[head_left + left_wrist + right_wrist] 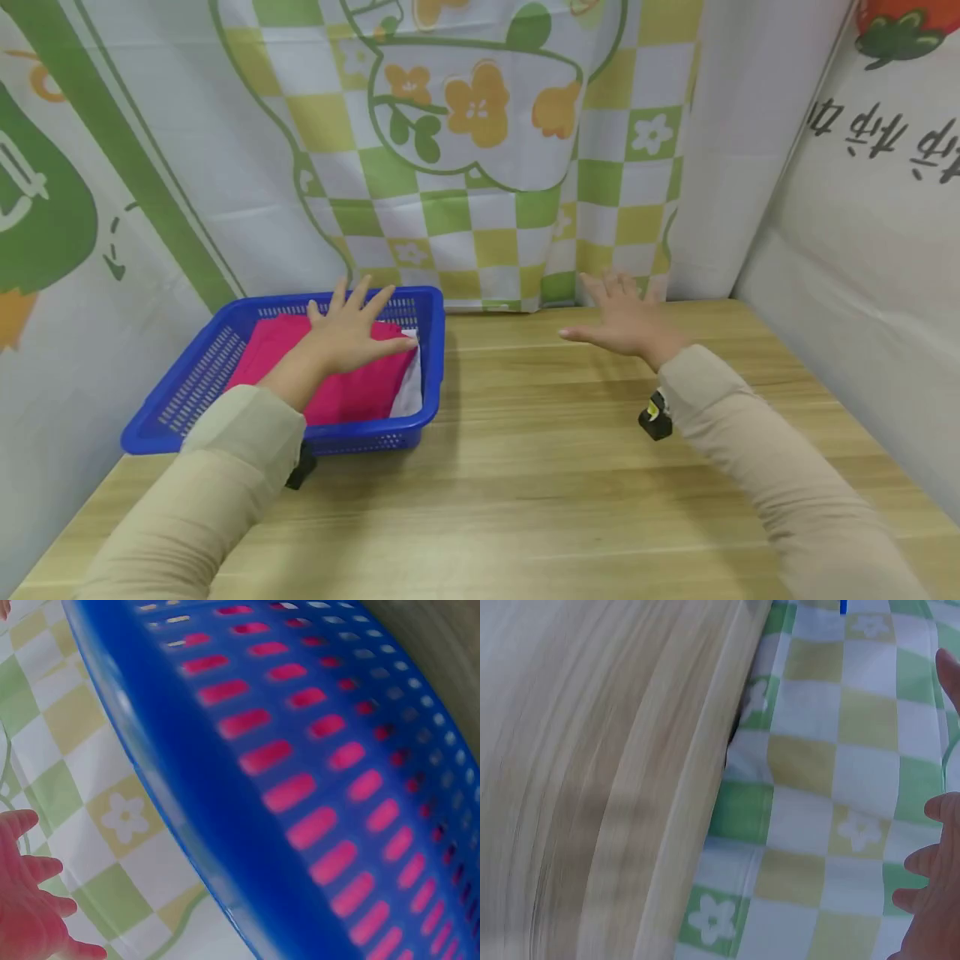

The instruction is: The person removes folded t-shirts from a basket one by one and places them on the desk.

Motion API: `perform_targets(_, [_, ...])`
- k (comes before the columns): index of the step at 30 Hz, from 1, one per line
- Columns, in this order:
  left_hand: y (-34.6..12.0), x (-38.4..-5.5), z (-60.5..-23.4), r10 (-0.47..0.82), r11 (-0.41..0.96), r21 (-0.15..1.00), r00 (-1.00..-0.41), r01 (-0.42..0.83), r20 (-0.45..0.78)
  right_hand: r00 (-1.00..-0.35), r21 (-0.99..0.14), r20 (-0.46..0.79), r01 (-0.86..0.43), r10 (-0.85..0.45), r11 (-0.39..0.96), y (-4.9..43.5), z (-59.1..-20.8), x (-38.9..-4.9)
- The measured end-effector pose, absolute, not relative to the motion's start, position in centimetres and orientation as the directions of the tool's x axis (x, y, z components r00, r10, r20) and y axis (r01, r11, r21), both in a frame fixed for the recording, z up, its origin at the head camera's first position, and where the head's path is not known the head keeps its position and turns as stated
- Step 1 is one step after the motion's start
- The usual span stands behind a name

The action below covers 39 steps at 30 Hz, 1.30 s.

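Note:
My left hand [347,335] hovers over a blue plastic basket [433,358], fingers spread and nothing held. Folded pink cloth [348,398] lies inside the basket, with a piece of white cloth [409,390] showing beside it on the right. In the left wrist view the pink shows through the slots of the basket wall [247,817], and the left fingers [34,892] appear at the lower left. Toward the back right of the table, my right hand [626,321] is held above the wood with its fingers extended and its thumb out to the left, holding nothing.
The wooden table [525,475] reaches back to a green, yellow and white checked curtain [465,217]. A printed white sheet [870,250] borders the right side, and another [60,333] borders the left. A small black device [656,417] is at the right wrist.

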<state>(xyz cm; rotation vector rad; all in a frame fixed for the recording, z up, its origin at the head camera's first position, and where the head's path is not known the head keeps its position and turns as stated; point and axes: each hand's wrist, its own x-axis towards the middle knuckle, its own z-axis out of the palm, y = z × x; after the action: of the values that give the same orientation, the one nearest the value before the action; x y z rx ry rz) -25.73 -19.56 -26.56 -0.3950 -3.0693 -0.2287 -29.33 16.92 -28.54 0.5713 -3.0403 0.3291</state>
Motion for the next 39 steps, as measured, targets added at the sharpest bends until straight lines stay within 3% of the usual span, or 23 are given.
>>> perform_targets(10, [-21.7, -25.1, -26.9, 0.208, 0.97, 0.127, -0.978, 0.208, 0.016, -0.904, -0.109, 0.053, -0.428, -0.424, 0.897, 12.2, -29.7, -29.1])
perform_targets(39, [-29.0, -22.4, -27.4, 0.082, 0.989, 0.125, -0.997, 0.079, -0.015, -0.817, -0.159, 0.086, -0.577, -0.571, 0.801, 3.7, -29.8, -27.7])
